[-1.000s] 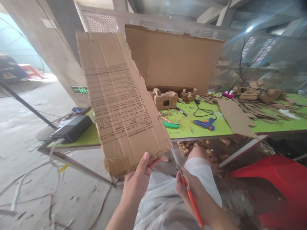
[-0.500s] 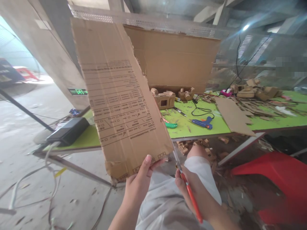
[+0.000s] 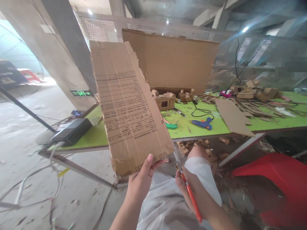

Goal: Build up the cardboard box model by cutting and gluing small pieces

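My left hand (image 3: 143,174) grips the lower edge of a long piece of printed cardboard (image 3: 129,111), thumb on the near face and fingers behind. The piece is tilted up in front of the table, and its right edge is ragged toward the top. Red-handled scissors (image 3: 189,191) are held in my right hand (image 3: 192,185). Their blades point up at the cardboard's lower right corner and meet its edge; whether they bite into it I cannot make out.
On the green table (image 3: 211,132) lie a blue glue gun (image 3: 202,123), a green-handled cutter (image 3: 170,125), a pen (image 3: 179,111) and cardboard camera models (image 3: 165,100). Cardboard scraps (image 3: 259,110) pile up at right. A large cardboard sheet (image 3: 177,60) stands behind. A red stool (image 3: 271,172) is at lower right.
The top of the printed cardboard has tipped lower and shifted right, and my left hand has moved slightly right with it. My right hand and the scissors stay almost in place.
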The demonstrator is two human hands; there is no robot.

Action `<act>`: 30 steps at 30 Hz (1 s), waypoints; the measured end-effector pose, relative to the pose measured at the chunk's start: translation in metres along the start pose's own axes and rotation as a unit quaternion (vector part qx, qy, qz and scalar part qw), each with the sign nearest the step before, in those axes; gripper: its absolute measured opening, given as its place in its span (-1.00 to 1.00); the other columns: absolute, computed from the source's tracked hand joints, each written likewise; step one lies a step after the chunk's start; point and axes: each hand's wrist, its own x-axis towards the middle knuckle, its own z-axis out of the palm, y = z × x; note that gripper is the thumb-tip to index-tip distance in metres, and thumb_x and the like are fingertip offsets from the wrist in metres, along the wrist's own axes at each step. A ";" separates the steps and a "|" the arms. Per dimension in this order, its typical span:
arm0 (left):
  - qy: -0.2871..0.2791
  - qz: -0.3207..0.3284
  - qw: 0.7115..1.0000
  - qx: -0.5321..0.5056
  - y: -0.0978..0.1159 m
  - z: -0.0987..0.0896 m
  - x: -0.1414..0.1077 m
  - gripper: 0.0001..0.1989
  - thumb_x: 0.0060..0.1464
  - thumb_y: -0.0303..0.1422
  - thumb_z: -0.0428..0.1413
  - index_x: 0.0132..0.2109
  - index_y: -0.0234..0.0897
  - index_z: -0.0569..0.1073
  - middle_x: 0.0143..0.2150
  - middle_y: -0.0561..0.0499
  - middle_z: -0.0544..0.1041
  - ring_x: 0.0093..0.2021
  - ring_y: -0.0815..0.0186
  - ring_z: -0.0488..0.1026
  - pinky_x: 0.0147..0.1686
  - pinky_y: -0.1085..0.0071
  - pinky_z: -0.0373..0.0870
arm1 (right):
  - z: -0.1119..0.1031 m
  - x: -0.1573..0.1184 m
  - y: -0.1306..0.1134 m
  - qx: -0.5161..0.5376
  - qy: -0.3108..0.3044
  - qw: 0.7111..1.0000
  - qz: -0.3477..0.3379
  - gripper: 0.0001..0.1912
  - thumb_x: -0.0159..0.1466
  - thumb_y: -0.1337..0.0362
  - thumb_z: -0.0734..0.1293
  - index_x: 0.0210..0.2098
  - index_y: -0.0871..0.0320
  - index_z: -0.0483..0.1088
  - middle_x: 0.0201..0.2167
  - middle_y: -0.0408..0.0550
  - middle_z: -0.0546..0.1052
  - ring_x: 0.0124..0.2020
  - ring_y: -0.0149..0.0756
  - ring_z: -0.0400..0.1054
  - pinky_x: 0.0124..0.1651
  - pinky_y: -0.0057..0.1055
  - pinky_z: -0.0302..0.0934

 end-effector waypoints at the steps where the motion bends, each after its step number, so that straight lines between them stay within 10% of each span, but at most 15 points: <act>1: -0.003 -0.002 1.000 0.002 0.001 0.000 0.000 -0.65 -0.07 -0.22 0.46 -0.20 -0.38 0.67 -0.20 -0.17 0.71 -0.16 0.00 0.68 -0.07 0.01 0.68 | 0.000 0.000 0.000 0.002 -0.003 1.000 0.001 -0.62 0.44 0.14 0.38 0.18 0.15 0.43 0.16 0.06 0.50 0.05 -0.10 0.48 0.06 -0.07 0.45; 30: -0.003 0.051 0.998 0.020 -0.001 0.006 -0.008 -0.42 -0.08 -0.23 0.46 0.11 -0.24 0.59 -0.09 -0.14 0.71 -0.16 0.00 0.67 -0.19 0.04 0.73 | 0.013 -0.014 0.017 0.038 0.018 0.999 0.023 -0.78 0.48 0.15 0.33 0.06 0.02 0.51 0.14 0.02 0.53 0.03 -0.17 0.48 0.04 -0.19 0.46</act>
